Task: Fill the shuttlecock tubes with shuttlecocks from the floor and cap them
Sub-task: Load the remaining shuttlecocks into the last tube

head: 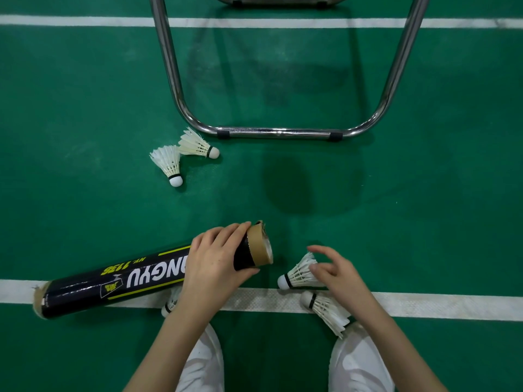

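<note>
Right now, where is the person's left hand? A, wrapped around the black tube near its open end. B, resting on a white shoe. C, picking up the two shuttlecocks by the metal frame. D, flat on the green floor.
A: the left hand grips the black tube just behind its brown-rimmed open end, while the right hand reaches over a shuttlecock on the floor.
</note>
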Available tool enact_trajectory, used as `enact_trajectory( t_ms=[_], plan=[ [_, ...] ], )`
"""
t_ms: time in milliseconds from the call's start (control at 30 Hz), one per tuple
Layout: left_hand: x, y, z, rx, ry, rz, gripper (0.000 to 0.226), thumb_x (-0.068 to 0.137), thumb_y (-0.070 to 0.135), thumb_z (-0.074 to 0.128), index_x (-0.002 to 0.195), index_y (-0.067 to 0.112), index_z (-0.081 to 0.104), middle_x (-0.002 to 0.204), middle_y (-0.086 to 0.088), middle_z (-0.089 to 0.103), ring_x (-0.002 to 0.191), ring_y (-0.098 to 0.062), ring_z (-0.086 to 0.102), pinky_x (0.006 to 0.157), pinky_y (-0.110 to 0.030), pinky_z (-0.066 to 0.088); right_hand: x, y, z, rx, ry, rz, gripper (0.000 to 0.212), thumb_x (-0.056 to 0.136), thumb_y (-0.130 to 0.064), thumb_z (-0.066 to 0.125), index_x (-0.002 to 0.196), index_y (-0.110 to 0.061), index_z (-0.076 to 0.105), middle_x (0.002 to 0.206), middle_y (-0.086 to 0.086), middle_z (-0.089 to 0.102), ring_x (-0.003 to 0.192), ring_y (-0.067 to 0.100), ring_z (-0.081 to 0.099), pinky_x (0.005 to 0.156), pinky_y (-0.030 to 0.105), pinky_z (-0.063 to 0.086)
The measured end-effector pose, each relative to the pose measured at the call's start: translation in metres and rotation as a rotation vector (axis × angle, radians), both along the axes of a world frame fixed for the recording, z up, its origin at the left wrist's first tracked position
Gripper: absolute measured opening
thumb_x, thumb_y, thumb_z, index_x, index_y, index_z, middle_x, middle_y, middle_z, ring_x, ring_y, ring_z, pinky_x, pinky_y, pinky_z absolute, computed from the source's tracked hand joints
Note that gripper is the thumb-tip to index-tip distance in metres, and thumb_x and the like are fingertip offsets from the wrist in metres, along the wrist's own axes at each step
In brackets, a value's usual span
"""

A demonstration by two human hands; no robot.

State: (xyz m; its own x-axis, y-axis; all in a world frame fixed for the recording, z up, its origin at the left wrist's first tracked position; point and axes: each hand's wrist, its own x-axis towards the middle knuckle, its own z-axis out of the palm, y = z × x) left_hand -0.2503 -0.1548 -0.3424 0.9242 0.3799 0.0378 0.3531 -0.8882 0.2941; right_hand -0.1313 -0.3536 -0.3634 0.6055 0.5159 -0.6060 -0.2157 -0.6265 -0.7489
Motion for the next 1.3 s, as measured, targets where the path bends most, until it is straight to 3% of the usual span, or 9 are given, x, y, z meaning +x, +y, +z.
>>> enact_trajectory(
  t_ms=[67, 100, 167, 267, 467, 667, 833, 1100, 1300],
  plan=[
    [0.0, 0.0, 0.0, -0.004, 0.0, 0.0, 0.087, 0.045, 0.043, 0.087, 0.122, 0.018, 0.058, 0.112, 0.003, 0.065, 0.095, -0.025, 0.06, 0.081, -0.039, 0.044, 0.003, 0.005, 0.005, 0.031, -0.015, -0.027, 0.027, 0.092, -0.018, 0.054, 0.116, -0.031, 0.054, 0.089, 0.026, 0.066, 0.088, 0.033, 0.061, 0.082, 0.027, 0.05],
    [0.0, 0.0, 0.0, -0.007, 0.002, -0.001, 0.086, 0.045, 0.043, 0.087, 0.122, 0.019, 0.057, 0.112, 0.003, 0.065, 0.095, -0.025, 0.06, 0.081, -0.039, 0.044, 0.005, 0.008, 0.008, 0.059, -0.029, -0.049, 0.026, 0.092, -0.017, 0.054, 0.114, -0.031, 0.054, 0.088, 0.027, 0.065, 0.087, 0.032, 0.062, 0.079, 0.023, 0.05],
    [-0.001, 0.001, 0.0, -0.013, 0.005, -0.006, 0.086, 0.046, 0.044, 0.086, 0.123, 0.019, 0.057, 0.113, 0.003, 0.064, 0.096, -0.025, 0.059, 0.081, -0.038, 0.044, 0.009, 0.015, 0.017, 0.133, -0.058, -0.099, 0.025, 0.092, -0.014, 0.055, 0.113, -0.028, 0.055, 0.071, 0.021, 0.064, 0.069, 0.019, 0.061, 0.07, 0.016, 0.046],
    [-0.001, 0.002, 0.0, -0.012, 0.011, -0.007, 0.086, 0.048, 0.045, 0.085, 0.125, 0.02, 0.055, 0.114, 0.003, 0.064, 0.097, -0.024, 0.058, 0.082, -0.039, 0.044, 0.015, 0.026, 0.027, 0.222, -0.101, -0.17, 0.024, 0.091, -0.011, 0.056, 0.11, -0.024, 0.057, 0.049, -0.011, 0.058, 0.054, -0.001, 0.05, 0.064, 0.011, 0.042],
    [0.0, 0.005, 0.002, -0.007, 0.004, 0.003, 0.087, 0.048, 0.045, 0.086, 0.125, 0.019, 0.056, 0.114, 0.003, 0.063, 0.097, -0.024, 0.058, 0.081, -0.038, 0.044, 0.019, 0.037, 0.038, 0.31, -0.21, -0.268, 0.026, 0.09, -0.01, 0.057, 0.101, -0.033, 0.058, 0.062, -0.012, 0.066, 0.062, 0.001, 0.056, 0.064, 0.013, 0.043],
    [0.0, 0.001, 0.0, 0.003, 0.006, -0.007, 0.087, 0.046, 0.044, 0.086, 0.124, 0.02, 0.056, 0.113, 0.002, 0.064, 0.095, -0.025, 0.059, 0.081, -0.039, 0.045, -0.003, 0.054, 0.049, 0.414, -0.104, -0.261, 0.021, 0.09, -0.007, 0.055, 0.103, -0.023, 0.057, 0.062, -0.008, 0.063, 0.059, 0.001, 0.054, 0.059, 0.013, 0.042],
    [0.0, -0.001, 0.002, -0.019, 0.016, -0.002, 0.087, 0.044, 0.044, 0.087, 0.123, 0.02, 0.057, 0.112, 0.003, 0.065, 0.094, -0.025, 0.06, 0.08, -0.039, 0.045, -0.032, 0.07, 0.04, 0.417, 0.031, -0.176, 0.025, 0.089, -0.009, 0.058, 0.103, -0.03, 0.056, 0.078, 0.0, 0.07, 0.077, 0.004, 0.063, 0.073, 0.015, 0.048],
    [-0.001, -0.002, 0.0, -0.004, -0.029, -0.008, 0.08, 0.051, 0.045, 0.084, 0.122, 0.02, 0.058, 0.111, 0.002, 0.065, 0.094, -0.024, 0.059, 0.08, -0.039, 0.045, -0.032, 0.07, 0.037, 0.397, 0.016, -0.086, 0.047, 0.081, 0.0, 0.063, 0.104, -0.038, 0.051, 0.077, -0.005, 0.07, 0.081, 0.009, 0.064, 0.081, 0.023, 0.05],
    [0.002, -0.004, -0.001, 0.018, -0.051, -0.033, 0.058, 0.058, 0.043, 0.05, 0.105, 0.013, 0.064, 0.105, -0.002, 0.067, 0.087, -0.029, 0.063, 0.074, -0.039, 0.047, -0.034, 0.08, 0.038, 0.397, 0.02, 0.098, 0.054, 0.077, -0.005, 0.058, 0.114, -0.042, 0.047, 0.114, -0.01, 0.059, 0.109, 0.014, 0.057, 0.097, 0.04, 0.047]
  ],
)
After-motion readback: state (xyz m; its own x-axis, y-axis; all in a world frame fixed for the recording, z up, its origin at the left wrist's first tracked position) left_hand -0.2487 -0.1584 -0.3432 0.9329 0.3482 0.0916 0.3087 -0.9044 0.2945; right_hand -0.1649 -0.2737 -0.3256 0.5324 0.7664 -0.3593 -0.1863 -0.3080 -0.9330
